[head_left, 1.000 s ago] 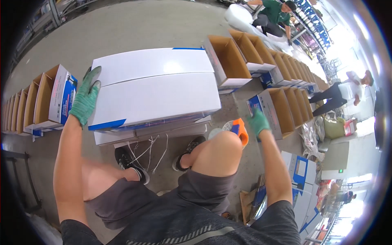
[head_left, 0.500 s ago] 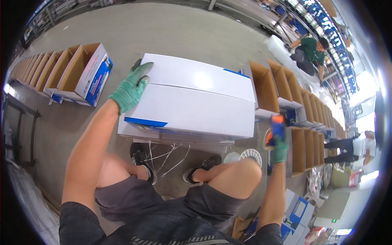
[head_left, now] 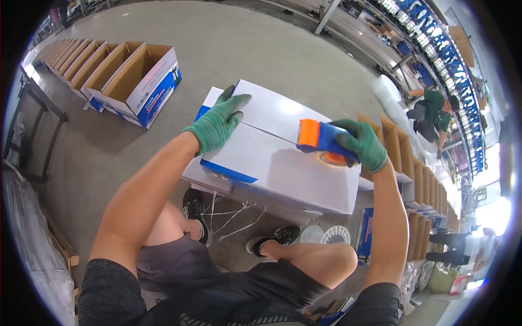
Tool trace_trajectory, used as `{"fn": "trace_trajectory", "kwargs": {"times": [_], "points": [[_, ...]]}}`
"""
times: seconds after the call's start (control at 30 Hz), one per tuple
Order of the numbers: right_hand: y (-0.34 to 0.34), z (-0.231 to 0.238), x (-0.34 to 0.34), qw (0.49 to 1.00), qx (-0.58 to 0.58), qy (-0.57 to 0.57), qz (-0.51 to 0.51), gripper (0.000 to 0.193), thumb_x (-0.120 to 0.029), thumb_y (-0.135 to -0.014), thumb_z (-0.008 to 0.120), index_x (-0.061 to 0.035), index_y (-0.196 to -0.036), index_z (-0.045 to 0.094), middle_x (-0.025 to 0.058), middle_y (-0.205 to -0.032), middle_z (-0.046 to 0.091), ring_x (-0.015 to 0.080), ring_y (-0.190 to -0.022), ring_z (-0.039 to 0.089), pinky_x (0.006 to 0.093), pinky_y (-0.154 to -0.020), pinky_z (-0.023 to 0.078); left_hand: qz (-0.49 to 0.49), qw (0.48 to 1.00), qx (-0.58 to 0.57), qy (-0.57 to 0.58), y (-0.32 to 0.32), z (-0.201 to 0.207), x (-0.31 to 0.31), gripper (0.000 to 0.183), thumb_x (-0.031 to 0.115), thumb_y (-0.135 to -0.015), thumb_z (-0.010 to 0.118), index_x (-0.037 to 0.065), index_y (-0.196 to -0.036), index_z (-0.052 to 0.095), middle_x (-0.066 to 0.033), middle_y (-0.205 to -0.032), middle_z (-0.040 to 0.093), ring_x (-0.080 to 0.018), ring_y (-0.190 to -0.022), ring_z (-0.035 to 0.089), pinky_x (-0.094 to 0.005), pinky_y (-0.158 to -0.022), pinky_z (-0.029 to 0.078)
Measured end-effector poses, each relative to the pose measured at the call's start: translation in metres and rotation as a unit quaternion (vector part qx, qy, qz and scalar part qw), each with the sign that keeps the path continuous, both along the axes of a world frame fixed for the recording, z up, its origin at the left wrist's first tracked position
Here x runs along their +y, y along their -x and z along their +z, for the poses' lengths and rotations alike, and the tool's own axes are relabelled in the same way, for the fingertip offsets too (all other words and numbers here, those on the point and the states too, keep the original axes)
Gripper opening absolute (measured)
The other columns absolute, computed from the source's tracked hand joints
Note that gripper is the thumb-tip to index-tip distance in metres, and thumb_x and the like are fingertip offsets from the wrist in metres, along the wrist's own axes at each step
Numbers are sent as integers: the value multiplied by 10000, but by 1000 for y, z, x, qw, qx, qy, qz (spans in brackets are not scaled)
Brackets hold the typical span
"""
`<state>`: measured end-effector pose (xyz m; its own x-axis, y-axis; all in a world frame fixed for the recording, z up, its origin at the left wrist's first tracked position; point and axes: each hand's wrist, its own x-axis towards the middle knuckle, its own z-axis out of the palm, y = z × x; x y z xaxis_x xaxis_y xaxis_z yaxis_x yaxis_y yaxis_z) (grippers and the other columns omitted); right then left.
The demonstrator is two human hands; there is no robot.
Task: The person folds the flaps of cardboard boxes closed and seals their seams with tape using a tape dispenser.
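Observation:
A white carton (head_left: 283,175) with blue corner markings lies in front of my knees. Its two top flaps meet along a seam that runs lengthwise. My left hand (head_left: 220,124), in a green glove, rests on the carton's left end with its fingers stretched over the top near the seam. In my right hand (head_left: 365,144), also gloved in green, is a tape dispenser (head_left: 327,137) with a blue body and an orange front. It is over the seam, right of the carton's middle; I cannot tell whether it touches the cardboard.
Open-topped cartons stand in a long row (head_left: 122,76) at the far left and in more rows (head_left: 416,179) on the right. White straps (head_left: 239,209) lie between my shoes. A white round basket (head_left: 336,235) is by my right knee. A co-worker (head_left: 432,114) crouches at the far right.
My right hand has brought the tape dispenser from beside the carton's right end to above its top seam. My left hand stays on the carton's left end. The view has shifted.

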<state>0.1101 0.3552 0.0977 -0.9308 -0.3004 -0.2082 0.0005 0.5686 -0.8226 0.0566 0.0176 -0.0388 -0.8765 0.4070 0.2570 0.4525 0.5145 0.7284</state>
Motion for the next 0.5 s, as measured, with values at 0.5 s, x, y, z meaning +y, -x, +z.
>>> {"fn": "trace_trajectory", "kwargs": {"times": [0.5], "points": [[-3,-6,18,999,-52,2,-9,675,-478,-789,753,8,-1242,635,64,-814,665,97,-545,590,208,-477,497,-40,791,-432,-431,-60,61,47,461,405,-997,543,81,-1315,462,-142,-1120,589,-286,-890,672,-418,-692,613]]}}
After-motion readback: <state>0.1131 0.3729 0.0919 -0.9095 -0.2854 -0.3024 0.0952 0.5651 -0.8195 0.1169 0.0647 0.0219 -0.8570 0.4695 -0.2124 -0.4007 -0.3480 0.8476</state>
